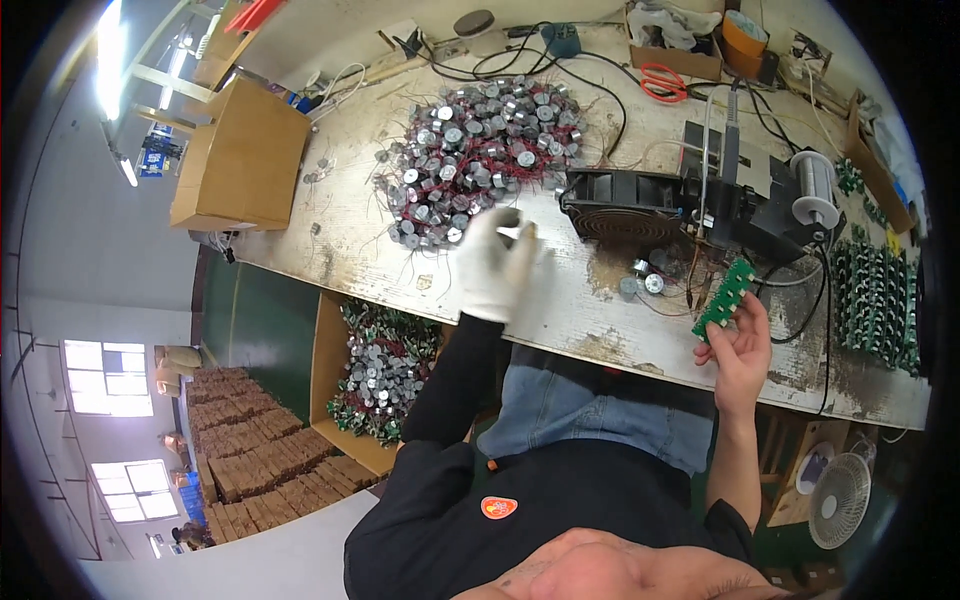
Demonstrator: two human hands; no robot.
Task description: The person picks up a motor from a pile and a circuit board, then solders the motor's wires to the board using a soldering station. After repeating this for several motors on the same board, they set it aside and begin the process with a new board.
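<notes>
My right hand point(738, 350), bare, pinches one end of a green circuit board strip point(725, 299) between thumb and fingers, tilted above the bench's near edge. On my left hand point(492, 268) is a white glove. It hovers at the near right side of a heap of small silver motors point(480, 150) with red wires, fingers apart and slightly blurred; I see nothing in them. Between the hands, a few loose motors point(652, 283) lie beside a black soldering machine point(735, 190) with a fan unit point(628, 205) and a solder wire spool point(814, 190).
Rows of green circuit boards point(875, 305) stand at the bench's right. A cardboard box point(243, 155) sits at the left end. Below the edge, another carton point(330, 425) holds finished-looking motors with boards. Red scissors point(663, 84) and black cables lie at the back; a white fan point(838, 500) stands lower right.
</notes>
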